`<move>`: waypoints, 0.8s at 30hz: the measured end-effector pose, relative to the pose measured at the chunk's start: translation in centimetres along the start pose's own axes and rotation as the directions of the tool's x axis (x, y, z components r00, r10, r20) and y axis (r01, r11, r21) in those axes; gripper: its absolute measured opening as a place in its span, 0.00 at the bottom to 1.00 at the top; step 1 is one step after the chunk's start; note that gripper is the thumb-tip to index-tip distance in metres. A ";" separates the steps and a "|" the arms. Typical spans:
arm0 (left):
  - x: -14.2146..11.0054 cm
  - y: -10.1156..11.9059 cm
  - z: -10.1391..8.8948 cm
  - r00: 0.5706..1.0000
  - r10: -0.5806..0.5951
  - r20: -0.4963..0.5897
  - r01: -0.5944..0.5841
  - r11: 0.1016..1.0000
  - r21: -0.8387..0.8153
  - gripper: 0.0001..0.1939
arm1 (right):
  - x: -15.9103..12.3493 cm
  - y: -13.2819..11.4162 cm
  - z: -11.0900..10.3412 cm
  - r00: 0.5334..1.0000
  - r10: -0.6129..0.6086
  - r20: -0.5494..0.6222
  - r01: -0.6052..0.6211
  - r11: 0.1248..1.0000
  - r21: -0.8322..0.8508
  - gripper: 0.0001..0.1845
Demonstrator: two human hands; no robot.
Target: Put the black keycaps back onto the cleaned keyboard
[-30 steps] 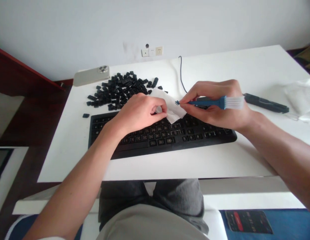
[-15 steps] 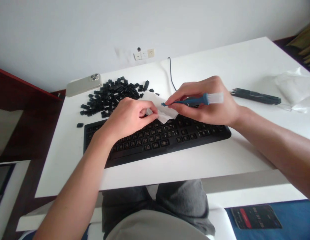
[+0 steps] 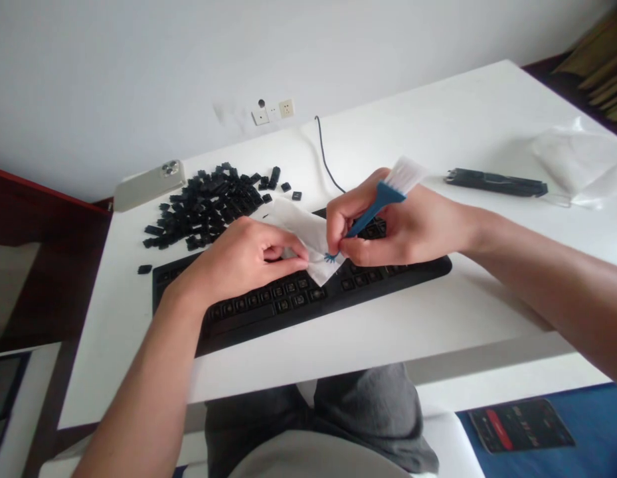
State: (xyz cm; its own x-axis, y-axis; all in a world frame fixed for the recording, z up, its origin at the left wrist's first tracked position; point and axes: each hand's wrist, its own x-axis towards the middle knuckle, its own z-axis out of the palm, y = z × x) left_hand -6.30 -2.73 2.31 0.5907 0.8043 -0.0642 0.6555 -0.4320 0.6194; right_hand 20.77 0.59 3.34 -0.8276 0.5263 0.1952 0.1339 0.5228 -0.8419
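A black keyboard [image 3: 238, 323] lies on the white desk with its keycaps off, its bare key sockets showing. My left hand [image 3: 253, 255] pinches the edge of a white tissue [image 3: 304, 226] over the middle of the keyboard. In my right hand [image 3: 388, 222] is a small blue cleaning brush [image 3: 370, 214], gripped like a pen. Its white bristles point up and away, and its small toothed lower end rests against the tissue, close to my left fingertips. The tissue and both hands hide part of the keyboard.
Behind the keyboard lies a heap of black keycaps [image 3: 208, 202], with a silver phone [image 3: 149, 186] beside it. A single keycap [image 3: 145, 269] sits at the left. Rightward are a black bar-shaped object [image 3: 495, 182] and a clear plastic bag [image 3: 582, 162]. A cable [image 3: 324, 156] runs backward.
My right hand has tilted the brush, so its bristles now point upward and its toothed end meets the tissue. The tissue has come lower over the keys. The camera view has shifted slightly.
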 end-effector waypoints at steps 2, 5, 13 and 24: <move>-0.1 0.2 0.0 0.997 0.019 0.077 -0.014 0.998 -0.066 0.08 | -0.1 0.1 -0.3 1.000 -0.006 0.018 0.006 1.000 -0.011 0.05; -0.1 0.5 -0.3 0.992 0.025 0.123 -0.018 0.998 -0.062 0.07 | -0.1 0.6 -0.1 0.998 -0.008 0.059 0.010 1.000 -0.026 0.08; -0.3 0.7 -0.7 0.998 0.050 0.039 -0.053 0.995 0.082 0.14 | 0.0 1.0 1.2 0.987 0.004 0.158 -0.004 1.000 -0.004 0.10; -0.2 0.1 -0.9 0.986 0.043 -0.162 -0.019 0.989 0.147 0.13 | 0.2 -0.2 1.7 0.991 0.045 0.124 -0.039 0.998 -0.052 0.08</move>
State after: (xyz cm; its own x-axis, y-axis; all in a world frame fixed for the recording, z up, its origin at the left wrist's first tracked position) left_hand -6.74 -2.53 3.11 0.5346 0.8403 0.0898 0.7064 -0.5026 0.4984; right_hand 19.60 -0.57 2.67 -0.8820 0.4619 0.0931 0.1940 0.5361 -0.8216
